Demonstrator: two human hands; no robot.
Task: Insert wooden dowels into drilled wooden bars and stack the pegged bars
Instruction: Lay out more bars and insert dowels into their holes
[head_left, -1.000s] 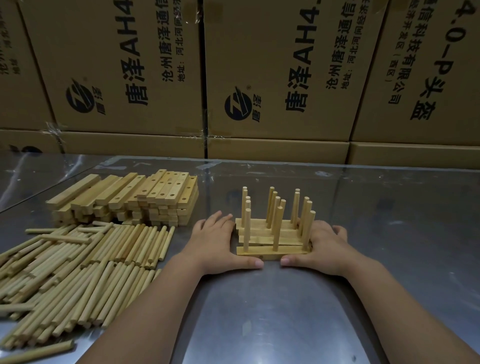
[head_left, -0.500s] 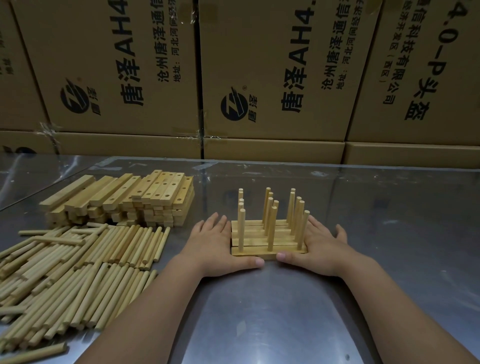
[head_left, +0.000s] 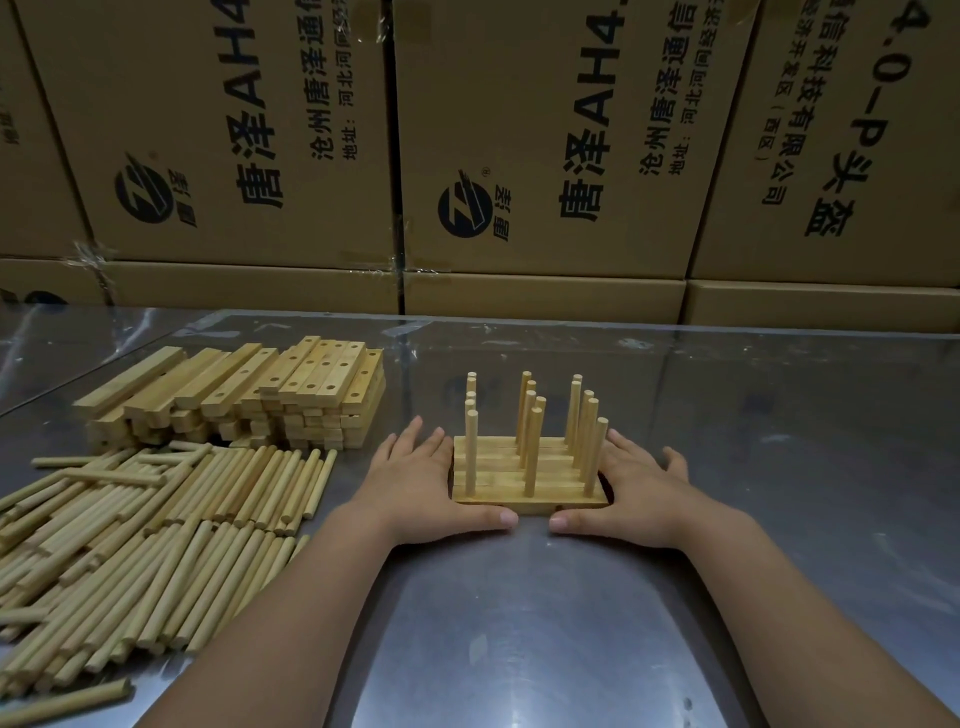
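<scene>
Several pegged wooden bars (head_left: 524, 475) lie side by side in a block at the table's middle, each with three upright dowels. My left hand (head_left: 421, 480) lies flat against the block's left end, its thumb along the front edge. My right hand (head_left: 636, 488) presses the right end the same way, fingers straight. A pile of drilled bars (head_left: 244, 395) without dowels sits at the back left. Loose dowels (head_left: 140, 535) are spread over the table's left side.
The metal table (head_left: 571, 623) is shiny, with bare surface at the front and right. A wall of stacked cardboard boxes (head_left: 545, 145) stands along the far edge. One stray dowel (head_left: 67, 701) lies at the near left corner.
Both hands have stayed flat against the ends of the block. The block and hands sit slightly lower and more level in view; the bars look squared together.
</scene>
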